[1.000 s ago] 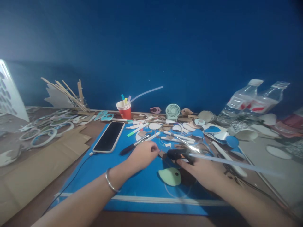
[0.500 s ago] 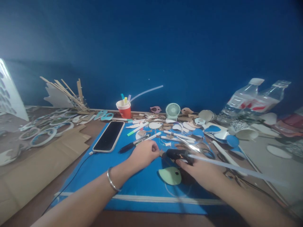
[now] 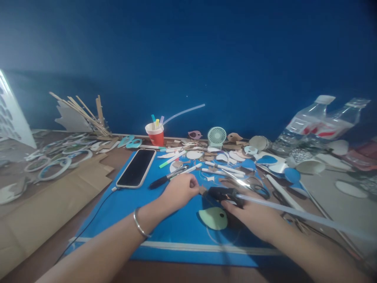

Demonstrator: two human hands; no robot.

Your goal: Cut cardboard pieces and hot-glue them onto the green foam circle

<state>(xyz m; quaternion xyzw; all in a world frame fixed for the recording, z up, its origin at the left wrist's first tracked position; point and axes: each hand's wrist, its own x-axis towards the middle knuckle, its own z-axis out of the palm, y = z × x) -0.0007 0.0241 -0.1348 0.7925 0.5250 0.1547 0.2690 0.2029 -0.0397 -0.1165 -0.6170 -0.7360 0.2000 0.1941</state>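
My right hand (image 3: 250, 214) is wrapped around a black glue gun (image 3: 225, 195), from whose back a long clear glue stick (image 3: 282, 208) runs to the right. The gun's nozzle points left at a small brown cardboard piece (image 3: 202, 190). My left hand (image 3: 180, 192), a metal bangle on its wrist, pinches that piece between thumb and fingers. Whether the nozzle touches it I cannot tell. Just below the gun, a pale green bird-shaped cutout (image 3: 213, 218) with a dark eye lies on the blue mat (image 3: 118, 224).
A phone (image 3: 136, 169) on a cable lies left of my hands. Pens (image 3: 224, 173), scissors (image 3: 259, 190) and paper scraps crowd the mat's far side. Behind stand a red cup (image 3: 156, 136) and a small fan (image 3: 217, 136). Plastic bottles (image 3: 312, 122) stand right; cardboard (image 3: 59, 208) lies left.
The view has shifted slightly. Both hands keep nearly the same pose, and the glue gun's nozzle stays by the small cardboard piece.
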